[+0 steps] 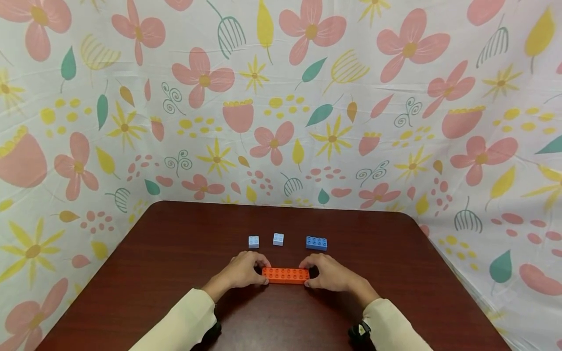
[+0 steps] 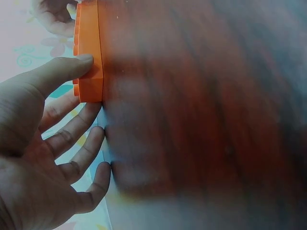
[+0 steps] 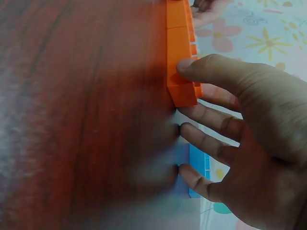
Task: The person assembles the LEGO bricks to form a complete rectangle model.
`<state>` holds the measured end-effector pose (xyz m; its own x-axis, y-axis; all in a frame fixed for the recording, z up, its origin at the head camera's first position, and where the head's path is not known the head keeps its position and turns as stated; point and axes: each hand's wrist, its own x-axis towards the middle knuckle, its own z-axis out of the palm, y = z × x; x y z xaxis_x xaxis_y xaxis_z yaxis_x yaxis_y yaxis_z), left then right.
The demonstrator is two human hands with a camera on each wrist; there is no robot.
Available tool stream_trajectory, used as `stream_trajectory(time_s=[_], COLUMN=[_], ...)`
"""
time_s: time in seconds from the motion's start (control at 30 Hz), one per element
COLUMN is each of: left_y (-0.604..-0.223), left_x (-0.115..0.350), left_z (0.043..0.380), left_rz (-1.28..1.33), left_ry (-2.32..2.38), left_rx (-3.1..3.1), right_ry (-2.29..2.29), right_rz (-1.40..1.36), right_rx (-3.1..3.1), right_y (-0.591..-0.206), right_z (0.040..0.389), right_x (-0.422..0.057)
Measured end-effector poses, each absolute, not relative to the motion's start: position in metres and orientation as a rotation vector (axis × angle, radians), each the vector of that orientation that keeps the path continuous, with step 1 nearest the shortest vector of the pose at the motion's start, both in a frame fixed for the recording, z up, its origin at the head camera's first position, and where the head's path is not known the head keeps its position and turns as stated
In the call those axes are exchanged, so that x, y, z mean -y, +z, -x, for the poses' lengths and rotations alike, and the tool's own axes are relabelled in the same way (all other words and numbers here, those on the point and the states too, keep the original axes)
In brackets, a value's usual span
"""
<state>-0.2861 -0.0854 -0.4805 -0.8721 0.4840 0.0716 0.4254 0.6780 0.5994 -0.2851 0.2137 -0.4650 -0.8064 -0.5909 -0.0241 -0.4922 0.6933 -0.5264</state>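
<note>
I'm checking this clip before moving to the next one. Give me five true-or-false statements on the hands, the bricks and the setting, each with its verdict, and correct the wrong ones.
1. The left hand and the right hand grip opposite ends of an orange bar. True.
2. The orange bar stands upright on one end. False: it lies lengthwise between the hands.
3. In the head view, a small pale-blue brick sits between a second pale-blue brick and a darker blue brick. True.
4. The right hand holds the darker blue brick. False: that brick lies on the table, beyond the hands.
5. A flowered cloth hangs behind the table. True.
</note>
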Motion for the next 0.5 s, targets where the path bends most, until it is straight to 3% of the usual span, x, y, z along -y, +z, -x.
stream_trajectory(time_s=[0.5], left_y=[-0.478], left_x=[0.085], left_z=[0.285], left_rz=[-0.776], left_ry=[0.957], left_rx=[-2.79], right_ry=[-0.953], right_rz=[0.802], right_rx=[-2.762], right_y=[-0.438], right_z=[0.326], right_x=[-0.24])
